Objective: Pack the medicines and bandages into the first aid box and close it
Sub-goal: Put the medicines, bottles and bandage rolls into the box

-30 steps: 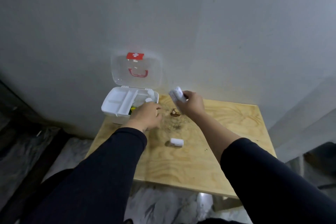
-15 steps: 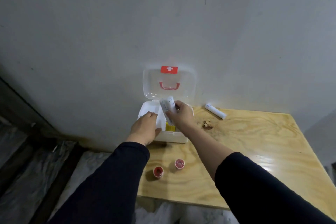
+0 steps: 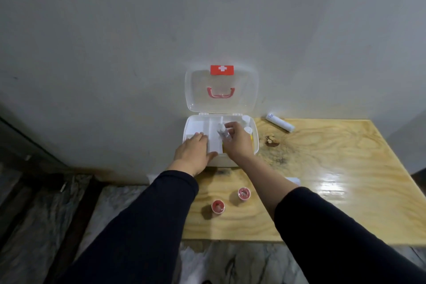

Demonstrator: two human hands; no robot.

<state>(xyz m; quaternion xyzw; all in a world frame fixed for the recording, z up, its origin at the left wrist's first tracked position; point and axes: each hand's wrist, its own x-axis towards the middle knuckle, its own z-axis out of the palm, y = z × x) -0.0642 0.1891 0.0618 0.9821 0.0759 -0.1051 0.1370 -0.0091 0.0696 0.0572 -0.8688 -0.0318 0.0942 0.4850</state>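
Nearest the person, two small red-topped pots are standing on the table [image 3: 345, 203]: one pot [image 3: 217, 206] at about 7 o'clock from the table's middle, the second pot [image 3: 244, 193] just beside it toward 1 o'clock. Both are lying in the path of the sleeves; a careless withdrawal of either arm is likely to knock them over or off the near edge. A white item [image 3: 293, 180] is showing partly behind the right forearm; what it is cannot be told.

Farther out, the left hand [image 3: 193, 152] is resting flat and spread on the white tray at the 9 o'clock side of the box [image 3: 254, 136], gripping nothing and appearing to steady it. The right hand [image 3: 237, 143] is pinching a small pale packet [image 3: 222, 132] between its fingertips, holding it over the middle compartment. The packet looks blurred, so its contact with the tray cannot be told. If it is released tilted, it may be left straddling a divider and blocking the lid.

At 3 o'clock of the box, a dark knot [image 3: 271, 140] is marking the wood. At 1 o'clock, a white tube [image 3: 280, 122] is lying unpacked near the wall and is liable to roll.

Farthest, the lid [image 3: 221, 90] is standing open against the wall; a push on the box may be enough to drop it onto the hands.
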